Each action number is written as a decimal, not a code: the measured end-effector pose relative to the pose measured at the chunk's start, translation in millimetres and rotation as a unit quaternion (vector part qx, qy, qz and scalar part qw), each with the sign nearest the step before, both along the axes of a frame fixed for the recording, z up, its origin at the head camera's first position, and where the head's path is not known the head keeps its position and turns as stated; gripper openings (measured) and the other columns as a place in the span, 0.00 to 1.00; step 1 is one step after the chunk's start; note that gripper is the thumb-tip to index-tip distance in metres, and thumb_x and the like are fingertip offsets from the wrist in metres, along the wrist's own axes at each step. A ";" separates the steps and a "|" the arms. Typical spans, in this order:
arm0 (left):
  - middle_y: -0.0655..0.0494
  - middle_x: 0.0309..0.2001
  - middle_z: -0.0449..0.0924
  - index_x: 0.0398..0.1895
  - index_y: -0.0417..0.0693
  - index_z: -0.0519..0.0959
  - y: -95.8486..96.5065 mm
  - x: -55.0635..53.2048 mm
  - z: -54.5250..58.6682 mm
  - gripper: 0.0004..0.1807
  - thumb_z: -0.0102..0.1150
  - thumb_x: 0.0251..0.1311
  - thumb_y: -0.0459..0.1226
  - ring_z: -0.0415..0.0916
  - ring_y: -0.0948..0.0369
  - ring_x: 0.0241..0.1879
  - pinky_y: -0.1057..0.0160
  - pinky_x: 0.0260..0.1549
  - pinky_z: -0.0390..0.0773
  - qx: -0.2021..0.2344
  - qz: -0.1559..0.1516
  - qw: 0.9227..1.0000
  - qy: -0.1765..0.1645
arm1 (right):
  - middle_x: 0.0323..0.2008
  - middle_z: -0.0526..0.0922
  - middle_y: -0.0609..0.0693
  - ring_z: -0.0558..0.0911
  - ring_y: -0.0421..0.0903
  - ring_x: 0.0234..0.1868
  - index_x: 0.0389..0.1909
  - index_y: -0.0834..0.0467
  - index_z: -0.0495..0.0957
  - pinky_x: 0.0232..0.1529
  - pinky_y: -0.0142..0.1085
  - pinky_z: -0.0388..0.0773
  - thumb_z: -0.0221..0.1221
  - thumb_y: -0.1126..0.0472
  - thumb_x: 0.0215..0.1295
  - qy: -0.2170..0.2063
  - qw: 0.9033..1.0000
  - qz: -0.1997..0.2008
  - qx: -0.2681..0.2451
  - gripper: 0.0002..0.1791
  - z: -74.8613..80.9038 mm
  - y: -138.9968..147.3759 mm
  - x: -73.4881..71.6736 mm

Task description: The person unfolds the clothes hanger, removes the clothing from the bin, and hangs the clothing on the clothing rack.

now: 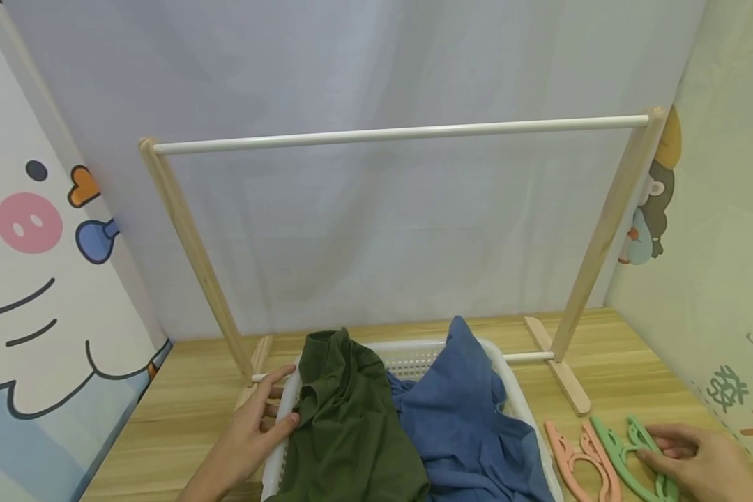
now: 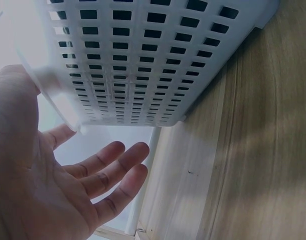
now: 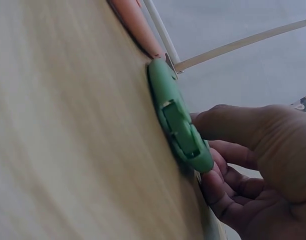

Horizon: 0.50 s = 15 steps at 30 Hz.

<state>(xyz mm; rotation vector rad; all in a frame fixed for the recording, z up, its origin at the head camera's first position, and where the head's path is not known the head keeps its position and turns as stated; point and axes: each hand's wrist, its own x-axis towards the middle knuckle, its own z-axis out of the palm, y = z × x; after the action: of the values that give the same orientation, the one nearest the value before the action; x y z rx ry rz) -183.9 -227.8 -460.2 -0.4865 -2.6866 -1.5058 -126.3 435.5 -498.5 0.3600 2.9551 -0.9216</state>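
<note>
A white plastic basket (image 1: 519, 397) holds a dark green garment (image 1: 351, 418) on its left side and a blue garment (image 1: 464, 425) on its right. My left hand (image 1: 251, 432) rests at the basket's left rim, thumb over the edge beside the green cloth. In the left wrist view its other fingers (image 2: 115, 172) stretch loosely outside the perforated basket wall (image 2: 128, 55). At the lower right, my right hand (image 1: 705, 457) pinches the right arm of a green folding hanger (image 1: 621, 453) between thumb and fingers. The hanger lies close over the tabletop in the right wrist view.
Left of the green hanger lies a pink folding hanger (image 1: 567, 453). Behind the basket stands a rack with a white top rail (image 1: 401, 132), wooden posts (image 1: 194, 254) and wooden feet (image 1: 561, 373). Printed panels flank the wooden table (image 1: 157, 432), and pale cloth hangs behind it.
</note>
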 end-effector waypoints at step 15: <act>0.39 0.64 0.80 0.87 0.57 0.63 -0.3 0.1 1.0 0.37 0.66 0.80 0.43 0.86 0.63 0.45 0.62 0.43 0.88 -0.001 0.002 1.000 -0.006 | 0.43 0.90 0.56 0.89 0.50 0.40 0.66 0.78 0.78 0.37 0.39 0.88 0.81 0.39 0.62 -0.035 0.998 -0.020 -0.054 0.50 10.2 -1.0 2.4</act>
<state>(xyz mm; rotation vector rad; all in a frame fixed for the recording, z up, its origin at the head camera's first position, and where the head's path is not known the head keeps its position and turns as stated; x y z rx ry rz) -183.8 -228.1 -459.1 -0.4748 -2.6970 -1.5091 -123.9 434.5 -488.2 0.4402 2.8306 -1.0468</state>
